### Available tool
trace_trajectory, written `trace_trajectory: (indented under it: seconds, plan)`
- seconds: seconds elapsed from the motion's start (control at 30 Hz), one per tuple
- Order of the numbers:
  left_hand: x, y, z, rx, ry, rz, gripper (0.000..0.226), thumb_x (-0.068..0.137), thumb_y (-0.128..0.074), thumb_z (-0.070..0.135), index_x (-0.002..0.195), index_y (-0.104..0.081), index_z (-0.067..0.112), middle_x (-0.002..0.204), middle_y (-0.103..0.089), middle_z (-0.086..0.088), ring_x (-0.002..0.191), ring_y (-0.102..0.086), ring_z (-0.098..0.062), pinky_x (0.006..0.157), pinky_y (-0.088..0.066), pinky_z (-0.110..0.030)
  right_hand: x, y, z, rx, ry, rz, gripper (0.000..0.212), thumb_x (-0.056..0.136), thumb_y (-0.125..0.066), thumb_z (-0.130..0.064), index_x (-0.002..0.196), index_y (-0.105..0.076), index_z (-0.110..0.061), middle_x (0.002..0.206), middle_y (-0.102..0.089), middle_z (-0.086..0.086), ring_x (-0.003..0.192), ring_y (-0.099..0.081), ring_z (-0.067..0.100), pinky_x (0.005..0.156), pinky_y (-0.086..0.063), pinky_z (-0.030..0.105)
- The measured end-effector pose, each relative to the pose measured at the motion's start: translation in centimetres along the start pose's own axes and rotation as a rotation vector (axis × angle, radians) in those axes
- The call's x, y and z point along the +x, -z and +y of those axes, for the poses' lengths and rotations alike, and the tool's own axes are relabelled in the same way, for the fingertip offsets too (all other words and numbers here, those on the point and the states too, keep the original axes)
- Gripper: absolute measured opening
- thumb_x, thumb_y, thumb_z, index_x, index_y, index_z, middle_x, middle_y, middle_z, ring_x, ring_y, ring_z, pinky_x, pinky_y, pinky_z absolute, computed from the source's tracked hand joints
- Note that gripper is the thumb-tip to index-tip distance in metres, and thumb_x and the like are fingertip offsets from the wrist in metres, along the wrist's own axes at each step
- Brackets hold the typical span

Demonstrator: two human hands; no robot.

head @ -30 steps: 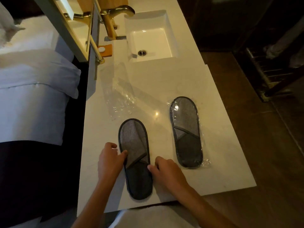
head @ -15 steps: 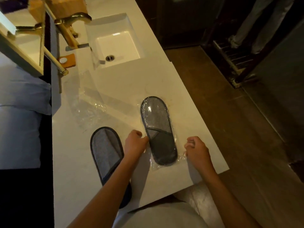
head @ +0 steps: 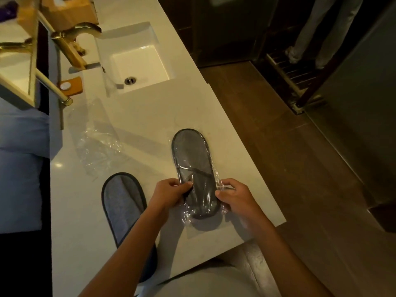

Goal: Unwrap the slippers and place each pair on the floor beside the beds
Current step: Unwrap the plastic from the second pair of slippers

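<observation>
A grey slipper pair in clear plastic wrap (head: 192,163) lies on the white counter (head: 150,116), toe end toward me. My left hand (head: 169,192) pinches the wrap at the slipper's left side. My right hand (head: 232,196) pinches the crinkled wrap at its right side. An unwrapped grey slipper pair (head: 123,202) lies flat to the left, its near end hidden under my left forearm. An empty clear wrapper (head: 96,146) lies crumpled on the counter behind it.
A white sink basin (head: 139,65) with a gold faucet (head: 72,39) sits at the counter's far end. A white bed (head: 19,168) lies left of the counter. Dark wooden floor (head: 278,157) runs to the right, where a person's legs (head: 317,28) stand by a rack.
Both hands left the unwrapped slippers and moved right to the wrapped pair. They now pinch its plastic on both sides. The view shifted right.
</observation>
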State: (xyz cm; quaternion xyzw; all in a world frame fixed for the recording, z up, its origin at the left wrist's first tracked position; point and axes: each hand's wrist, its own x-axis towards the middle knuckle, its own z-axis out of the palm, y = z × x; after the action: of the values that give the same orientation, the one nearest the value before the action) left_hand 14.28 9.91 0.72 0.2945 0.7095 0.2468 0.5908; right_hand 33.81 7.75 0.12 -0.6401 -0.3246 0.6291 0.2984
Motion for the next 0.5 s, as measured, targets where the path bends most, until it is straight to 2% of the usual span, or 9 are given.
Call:
trace_trajectory:
  seconds: [0.07, 0.13, 0.2, 0.3, 0.37, 0.5]
  plan:
    - [-0.6, 0.0, 0.2, -0.144, 0.066, -0.102, 0.023, 0.084, -0.075, 0.009, 0.102, -0.068, -0.002, 0.094, -0.076, -0.02, 0.079, -0.075, -0.029, 0.071, -0.061, -0.036, -0.1, 0.0, 0.0, 0.065, 0.015, -0.035, 0.023, 0.087, -0.064, -0.008, 0.108, -0.064, -0.018, 0.099, -0.075, 0.016, 0.081, -0.072, 0.024, 0.057, -0.054, 0.026]
    - [-1.0, -0.1, 0.3, -0.228, 0.081, -0.159, 0.027, 0.085, -0.071, 0.003, 0.11, -0.066, -0.004, 0.102, -0.076, -0.024, 0.092, -0.074, -0.036, 0.081, -0.06, -0.042, -0.4, 0.1, 0.0, 0.103, 0.03, -0.057, 0.034, 0.089, -0.064, -0.013, 0.119, -0.058, -0.026, 0.103, -0.075, 0.013, 0.088, -0.074, 0.026, 0.062, -0.058, 0.033]
    - [-1.3, -0.3, 0.6, -0.262, 0.052, -0.165, 0.026, 0.086, -0.069, 0.002, 0.111, -0.065, -0.005, 0.101, -0.075, -0.025, 0.094, -0.073, -0.039, 0.083, -0.06, -0.045, -0.9, 0.6, 0.0, 0.104, 0.086, -0.08, 0.041, 0.09, -0.065, -0.015, 0.124, -0.052, -0.032, 0.102, -0.075, 0.01, 0.088, -0.074, 0.024, 0.061, -0.058, 0.034]
    - [-1.7, -0.3, 1.1, -0.284, -0.003, -0.135, 0.025, 0.087, -0.068, 0.001, 0.111, -0.064, -0.003, 0.1, -0.076, -0.024, 0.092, -0.074, -0.039, 0.086, -0.059, -0.05, -1.9, 1.4, -0.4, 0.058, 0.168, -0.118, 0.04, 0.089, -0.066, -0.011, 0.122, -0.053, -0.029, 0.099, -0.074, 0.012, 0.08, -0.072, 0.019, 0.059, -0.056, 0.03]
    - [-1.7, -0.2, 1.4, -0.287, -0.038, -0.115, 0.024, 0.087, -0.068, 0.001, 0.111, -0.065, 0.001, 0.098, -0.077, -0.022, 0.087, -0.075, -0.034, 0.084, -0.06, -0.049, -2.2, 1.7, -0.6, -0.007, 0.2, -0.14, 0.035, 0.088, -0.065, -0.005, 0.116, -0.058, -0.024, 0.098, -0.069, 0.017, 0.076, -0.07, 0.018, 0.059, -0.057, 0.03]
    - [-2.3, 0.2, 1.8, -0.286, -0.096, -0.127, 0.026, 0.088, -0.068, 0.004, 0.114, -0.065, 0.006, 0.102, -0.077, -0.018, 0.094, -0.074, -0.033, 0.079, -0.061, -0.044, -2.6, 1.6, -1.1, -0.099, 0.263, -0.16, 0.029, 0.087, -0.064, -0.001, 0.109, -0.063, -0.019, 0.091, -0.065, 0.02, 0.073, -0.068, 0.016, 0.064, -0.06, 0.031]
